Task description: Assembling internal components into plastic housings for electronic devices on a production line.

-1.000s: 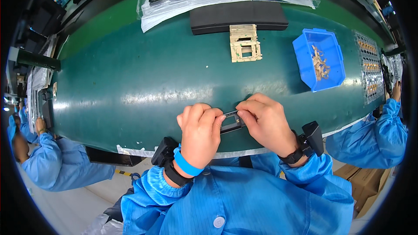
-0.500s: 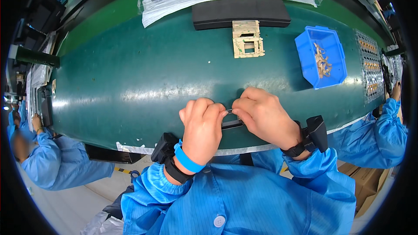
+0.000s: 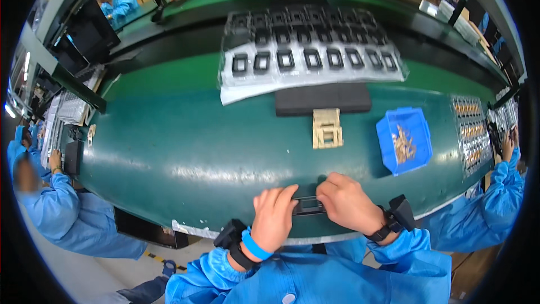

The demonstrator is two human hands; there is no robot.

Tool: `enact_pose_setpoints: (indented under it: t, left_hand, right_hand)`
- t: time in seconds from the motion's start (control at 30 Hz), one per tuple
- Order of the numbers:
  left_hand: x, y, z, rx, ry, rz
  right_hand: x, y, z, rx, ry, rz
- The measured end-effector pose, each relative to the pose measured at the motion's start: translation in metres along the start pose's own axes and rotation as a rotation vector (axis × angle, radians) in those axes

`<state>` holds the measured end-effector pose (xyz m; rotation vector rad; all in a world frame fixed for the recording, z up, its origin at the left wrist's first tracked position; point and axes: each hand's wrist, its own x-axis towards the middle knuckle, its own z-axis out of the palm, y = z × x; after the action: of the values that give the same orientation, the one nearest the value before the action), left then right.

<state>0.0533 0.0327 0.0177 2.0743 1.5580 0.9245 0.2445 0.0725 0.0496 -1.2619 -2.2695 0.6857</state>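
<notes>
Close to the table's near edge, a small black rectangular frame is stretched between my two hands. My left hand pinches its left end with thumb and fingers. At the other end, the curled fingers of my right hand hold the frame and hide that end. Ahead of my hands lies a stack of tan adhesive frames with cut-out windows, against a black foam block.
A blue bin holding curled tan strips stands right of the stack. Behind the block, a clear plastic tray carries rows of black frames. Another tray of small parts lies far right. Co-workers in blue sit on both sides.
The view has tilted up, so more of the far tray shows. My hands have drawn slightly apart, and the held frame now shows its face and window.
</notes>
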Motion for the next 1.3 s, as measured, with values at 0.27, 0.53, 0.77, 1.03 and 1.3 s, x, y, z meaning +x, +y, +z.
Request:
enact_pose_setpoints:
  t: [0.27,0.53,0.77,1.03,1.3]
  left_hand:
    - [-0.016,-0.004,-0.004,0.032,-0.021,0.034]
    - [-0.017,-0.011,0.002,0.039,-0.038,0.145]
    - [-0.017,-0.012,0.007,0.008,0.069,0.17]
    - [-0.018,-0.025,0.017,-0.042,0.035,0.159]
    - [-0.027,-0.02,0.023,-0.071,0.02,0.006]
  right_hand:
    - [0.136,-0.02,-0.068,-0.013,0.115,0.13]
    - [0.316,0.023,0.0,-0.046,0.387,0.23]
    - [0.385,0.024,0.047,-0.193,0.488,0.356]
    - [0.44,0.056,0.029,-0.446,0.362,0.181]
    - [0.477,0.083,0.046,-0.691,0.084,-0.002]
